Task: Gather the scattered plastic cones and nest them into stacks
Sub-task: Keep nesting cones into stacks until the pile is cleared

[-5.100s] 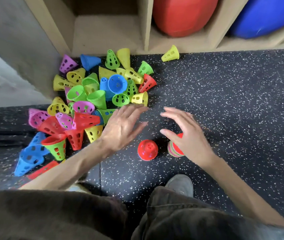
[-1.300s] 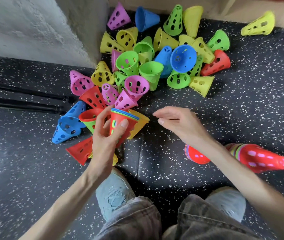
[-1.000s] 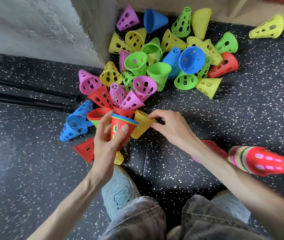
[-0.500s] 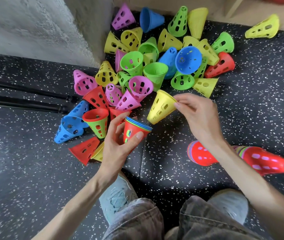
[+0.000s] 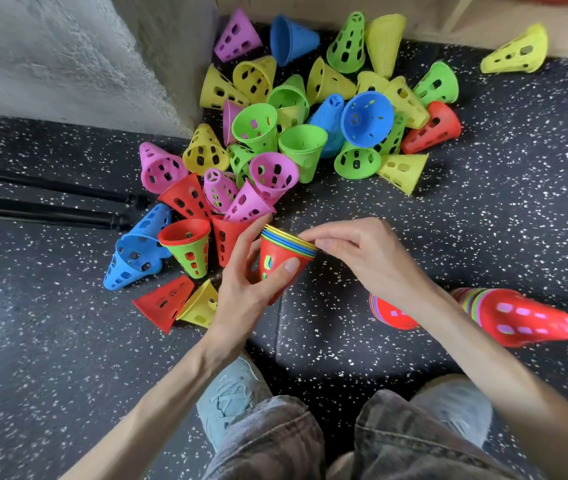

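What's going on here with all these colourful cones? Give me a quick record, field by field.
Setting: dark speckled floor beside a grey wall
Left hand: grips a small stack, red cone outermost, wide end up
Right hand: fingertips pinch the stack's rim, seating a yellow cone
Loose pile: many yellow, green, pink, blue and red cones, unsorted
Finished stacks: long stack lying on its side, shorter stack beside it
Stray: one yellow cone apart from the pile, far right
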